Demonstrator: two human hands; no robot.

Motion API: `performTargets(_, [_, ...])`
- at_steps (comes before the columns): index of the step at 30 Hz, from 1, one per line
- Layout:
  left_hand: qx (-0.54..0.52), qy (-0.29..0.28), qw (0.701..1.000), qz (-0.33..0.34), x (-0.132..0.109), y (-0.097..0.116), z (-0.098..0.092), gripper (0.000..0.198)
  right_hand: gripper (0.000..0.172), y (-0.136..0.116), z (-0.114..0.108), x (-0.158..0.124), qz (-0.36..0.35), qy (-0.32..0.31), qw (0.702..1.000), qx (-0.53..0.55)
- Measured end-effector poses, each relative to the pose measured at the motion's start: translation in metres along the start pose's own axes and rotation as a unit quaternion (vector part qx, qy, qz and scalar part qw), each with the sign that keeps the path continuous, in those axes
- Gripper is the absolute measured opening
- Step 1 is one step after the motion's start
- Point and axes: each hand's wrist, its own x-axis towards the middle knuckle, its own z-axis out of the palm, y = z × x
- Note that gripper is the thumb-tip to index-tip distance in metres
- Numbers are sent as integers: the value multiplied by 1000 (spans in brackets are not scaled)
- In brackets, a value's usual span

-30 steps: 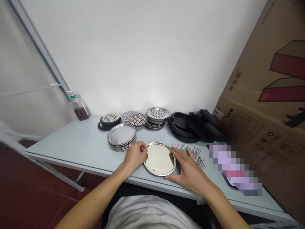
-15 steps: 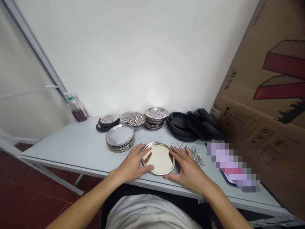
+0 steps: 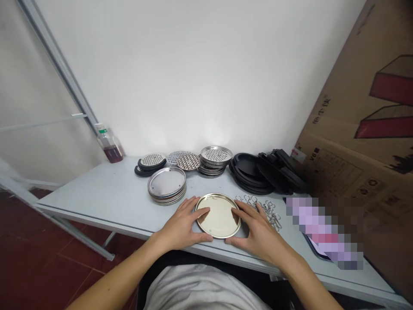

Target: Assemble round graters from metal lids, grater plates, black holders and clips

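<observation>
A round, shallow lid-like metal disc (image 3: 218, 217) with a raised rim and a shiny, pale gold face lies near the front edge of the table. At its left side is my left hand (image 3: 185, 224), fingers spread, with the index finger reaching over the rim and the thumb by the front edge. My right hand (image 3: 256, 224) mirrors it on the other side, fingers apart at the rim and thumb low in front. Both hands are open around the disc. Small metal rings or clips (image 3: 269, 209) lie just beyond my right fingers. Behind my left hand stands a stack of similar metal discs (image 3: 167, 183).
Along the wall sit perforated grater discs (image 3: 188, 161), a stack of grater plates (image 3: 216, 156), black-edged graters (image 3: 152, 161) and black plastic parts (image 3: 250, 168). A bottle of dark red liquid (image 3: 112, 153) stands far left. At right are a blurred-out flat object (image 3: 318, 230) and a large cardboard box (image 3: 348, 155).
My left thumb has slid off the disc's face to its front edge. The whole view has shifted slightly, while the things on the table keep their places.
</observation>
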Motion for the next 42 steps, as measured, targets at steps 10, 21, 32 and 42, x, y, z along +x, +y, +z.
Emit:
performTargets(10, [-7,5,1000,-2,0,-1,0,83,76,-1,0,1,6,-5,1000,0])
performTargets(21, [-52,-5,999,-13,-1,0,-2,86,75,2,2,0,4,-5,1000,-11])
performTargets(32, [147,135,979,-44,72,-1,-48,38,75,0,1,1,12,-14,1000,-25])
performTargets(42, [261,102,948,-150,136,-40,-75,32,78,-3,-2,1,13,-19,1000,-14])
